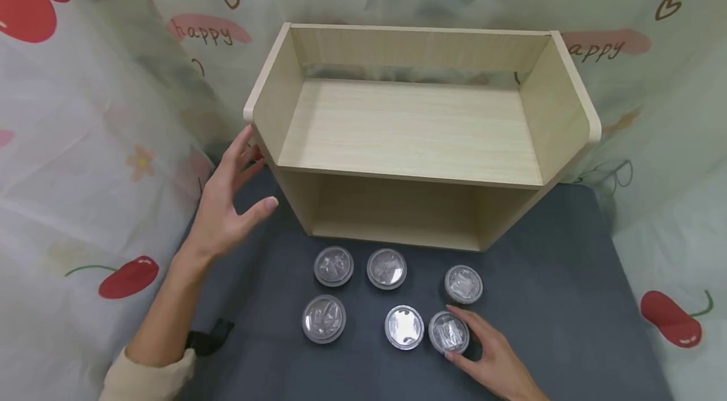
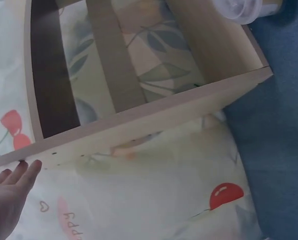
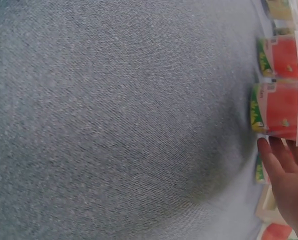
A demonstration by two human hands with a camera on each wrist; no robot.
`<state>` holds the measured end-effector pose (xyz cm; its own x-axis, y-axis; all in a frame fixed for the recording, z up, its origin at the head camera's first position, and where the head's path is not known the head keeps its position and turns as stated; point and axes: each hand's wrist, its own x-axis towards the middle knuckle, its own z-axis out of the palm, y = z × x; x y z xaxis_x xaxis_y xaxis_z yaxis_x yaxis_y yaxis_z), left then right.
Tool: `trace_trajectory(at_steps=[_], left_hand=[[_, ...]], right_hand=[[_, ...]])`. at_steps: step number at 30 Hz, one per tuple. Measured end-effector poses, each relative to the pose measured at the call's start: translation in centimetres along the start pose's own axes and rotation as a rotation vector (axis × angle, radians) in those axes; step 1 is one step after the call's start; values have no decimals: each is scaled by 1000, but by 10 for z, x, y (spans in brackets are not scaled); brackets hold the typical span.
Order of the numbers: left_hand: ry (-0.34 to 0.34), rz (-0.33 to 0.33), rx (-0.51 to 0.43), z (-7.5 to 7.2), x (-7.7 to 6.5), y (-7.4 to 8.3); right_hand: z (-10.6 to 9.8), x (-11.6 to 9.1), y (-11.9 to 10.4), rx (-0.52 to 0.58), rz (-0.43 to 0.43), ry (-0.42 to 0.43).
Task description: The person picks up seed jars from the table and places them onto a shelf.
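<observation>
A light wooden two-tier shelf [image 1: 420, 129] stands at the back of the table. My left hand [image 1: 224, 205] is at its left side, fingertips up against the side panel and thumb spread away. In the left wrist view, the fingers [image 2: 26, 175] meet the panel's edge. My right hand [image 1: 491, 357] holds a round plastic cup [image 1: 449, 332] with a clear lid, thumb and forefinger on opposite sides of its rim. In the right wrist view that cup [image 3: 276, 110] shows a red and green label, fingertips at its side.
Close beside the held cup stands another lidded cup [image 1: 404, 328], with a further cup [image 1: 463, 284] behind it. Several similar cups [image 1: 334, 266] stand in front of the shelf. A black strap [image 1: 210, 338] lies near the left forearm. Printed cloth [image 1: 142, 104] hangs around the dark table [image 1: 556, 300].
</observation>
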<state>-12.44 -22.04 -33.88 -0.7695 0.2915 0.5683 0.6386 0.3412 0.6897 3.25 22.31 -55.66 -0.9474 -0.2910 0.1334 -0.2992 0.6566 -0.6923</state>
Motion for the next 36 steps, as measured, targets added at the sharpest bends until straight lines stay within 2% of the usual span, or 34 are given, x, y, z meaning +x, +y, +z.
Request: trace_trajectory(at_steps=[4,10,15,20,25,32,36], left_hand=[[6,10,-20,0,5,4],[22,2,-26,-1,11,7],[25,-2,-25,-4,18,9],[27,-21,-41,-7,24,13],[40,-64,-125,-5,30,16],[77,-96,-345,-6,37,14],[87,-89,-365,-9,42,17]], right_hand=[[5,-3,1,14,48,-12],[8,-4,5,21,44,2],[5,0,3,61,28,-30],[-6,9,-4,43,-33,-52],[-23,17,-11,26,-91,-34],[-40,30,-26,-36,-133,-65],[-49,43,-35,-26,-134,-87]])
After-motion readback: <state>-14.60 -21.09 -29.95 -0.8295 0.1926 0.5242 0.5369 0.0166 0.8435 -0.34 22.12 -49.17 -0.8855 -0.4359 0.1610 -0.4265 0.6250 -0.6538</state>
